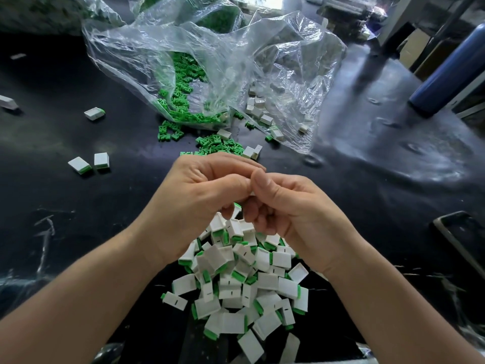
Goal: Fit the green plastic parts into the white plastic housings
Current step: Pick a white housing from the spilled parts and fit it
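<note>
Fingertips (260,183) of the two hands meet above the table, curled tight together and pinching a white housing (252,193). Only a sliver of it shows between the thumbs, and whether a green part sits in it cannot be told. The left hand (202,190) arches in from the left and the right hand (288,208) faces it, with both bare forearms running back to the lower corners.

The black table (78,219) is scuffed and glossy. A crumpled clear bag (210,61) lies beyond the hands, and a blue cylinder (451,69) leans at far right.

Loose green parts (215,145) spill from the bag's mouth. Under the wrists lies a pile of fitted housings (244,282), white blocks each with a green edge. A few stray pieces (101,160) lie apart at left.
</note>
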`<state>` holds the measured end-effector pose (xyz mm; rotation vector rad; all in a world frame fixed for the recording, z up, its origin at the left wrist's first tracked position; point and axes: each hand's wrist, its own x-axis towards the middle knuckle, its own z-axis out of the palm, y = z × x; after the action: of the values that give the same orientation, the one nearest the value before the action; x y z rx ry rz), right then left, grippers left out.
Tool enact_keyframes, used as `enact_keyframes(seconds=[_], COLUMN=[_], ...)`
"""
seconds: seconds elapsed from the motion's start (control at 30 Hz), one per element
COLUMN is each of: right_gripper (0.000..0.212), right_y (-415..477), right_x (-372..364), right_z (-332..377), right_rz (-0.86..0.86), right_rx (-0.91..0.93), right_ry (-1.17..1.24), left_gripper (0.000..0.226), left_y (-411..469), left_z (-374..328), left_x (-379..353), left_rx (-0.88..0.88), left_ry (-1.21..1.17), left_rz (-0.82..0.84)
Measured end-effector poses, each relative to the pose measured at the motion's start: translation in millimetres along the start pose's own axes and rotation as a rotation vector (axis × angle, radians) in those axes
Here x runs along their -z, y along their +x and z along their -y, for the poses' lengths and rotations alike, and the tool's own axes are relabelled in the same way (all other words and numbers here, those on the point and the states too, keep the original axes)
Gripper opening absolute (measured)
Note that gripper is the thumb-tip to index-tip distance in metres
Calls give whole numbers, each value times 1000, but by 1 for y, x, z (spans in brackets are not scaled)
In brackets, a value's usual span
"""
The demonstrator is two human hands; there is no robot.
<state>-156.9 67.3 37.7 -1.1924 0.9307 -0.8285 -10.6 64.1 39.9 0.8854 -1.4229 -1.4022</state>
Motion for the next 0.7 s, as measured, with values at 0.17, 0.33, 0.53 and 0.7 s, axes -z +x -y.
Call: enact_keyframes(seconds=[0.17,0.33,0.53,0.7], right_gripper=[30,27,29,34], right_y=[-2,-2,-3,-3], right_x=[-2,-2,-5,-5], right_z=[0,-2,-1,3], right_rz=[5,-18,-48,-19], right_rx=[25,16,41,11], right_ry=[40,62,62,21], left_gripper=[17,16,15,22], left_y=[0,0,-2,-1], left_z=[4,4,5,6], left_x=[-4,-8,-9,-7], left_rx=[-11,-16,-27,-30], left_ry=[-51,-108,-140,-152], left_rz=[-59,-93,-96,5])
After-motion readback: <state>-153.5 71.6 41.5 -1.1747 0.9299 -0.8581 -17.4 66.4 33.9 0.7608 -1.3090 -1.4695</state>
